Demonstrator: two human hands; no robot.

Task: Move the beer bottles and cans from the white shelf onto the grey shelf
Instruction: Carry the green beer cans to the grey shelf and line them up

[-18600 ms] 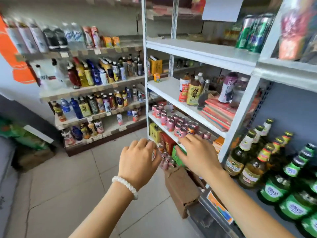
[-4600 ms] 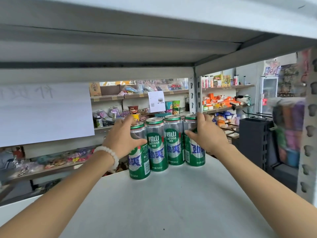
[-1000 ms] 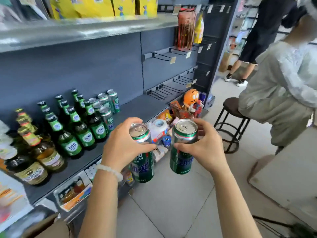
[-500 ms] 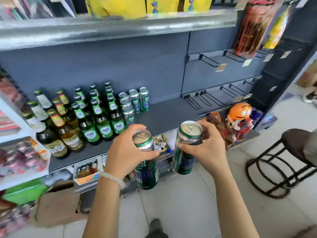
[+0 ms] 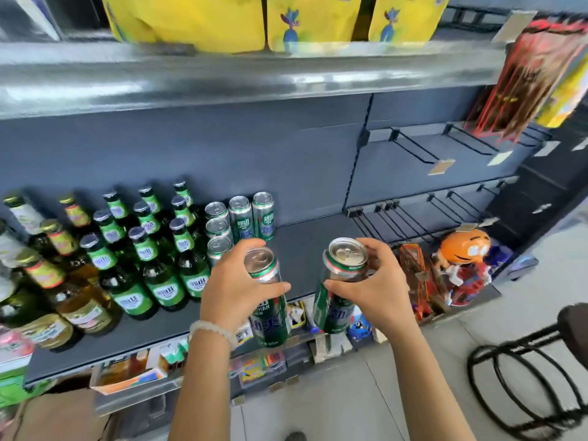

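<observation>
My left hand (image 5: 237, 289) grips a tall green beer can (image 5: 269, 313) near its top. My right hand (image 5: 370, 289) grips a second green beer can (image 5: 337, 302) the same way. Both cans hang upright in front of the grey shelf (image 5: 305, 249), just before its front edge. On that shelf stand several green beer bottles (image 5: 159, 249) and, to their right, several green cans (image 5: 240, 214) against the back panel. Yellow-labelled bottles (image 5: 63, 281) fill the shelf's left end. The white shelf shows only as a sliver at the far left.
Bare grey shelf board lies right of the standing cans. Wire hooks (image 5: 413, 218) stick out of the back panel at right, above an orange toy (image 5: 466, 249). A metal shelf with yellow bags (image 5: 222, 20) hangs overhead. A black stool (image 5: 537, 361) stands on the floor at right.
Both hands have come closer to the grey shelf with their cans, and the view has closed in on it. Earlier I took these cans from the white shelf.
</observation>
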